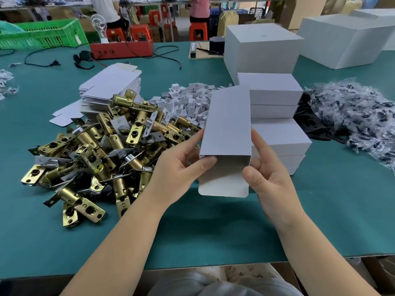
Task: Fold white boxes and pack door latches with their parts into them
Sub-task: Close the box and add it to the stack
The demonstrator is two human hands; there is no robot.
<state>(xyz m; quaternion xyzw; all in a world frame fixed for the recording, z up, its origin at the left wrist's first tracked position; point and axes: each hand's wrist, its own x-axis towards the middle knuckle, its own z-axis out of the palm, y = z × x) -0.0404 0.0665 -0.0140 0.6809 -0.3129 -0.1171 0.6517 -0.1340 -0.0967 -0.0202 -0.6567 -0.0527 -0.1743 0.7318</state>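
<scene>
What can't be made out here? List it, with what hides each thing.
Head view only:
- Inside of the white box: too shadowed at the open end to see contents.
- Far end of the box: faces away.
- Right hand fingers: mostly behind the box.
- Clear bags: contents blurred.
- Lower latches: buried in the pile.

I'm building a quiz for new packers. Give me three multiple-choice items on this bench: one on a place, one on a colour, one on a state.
1. Where does the pile of door latches lie relative to the held white box?
A. to its left B. to its right C. inside it

2. What colour is the crate at far left?
A. red B. green C. blue

3. How is the held box's near end?
A. taped B. tucked shut C. open, flap down

Key: 1 A, latches heap beside the left hand; 2 B, its mesh is green; 3 C, the hollow shows by the right hand.
</scene>
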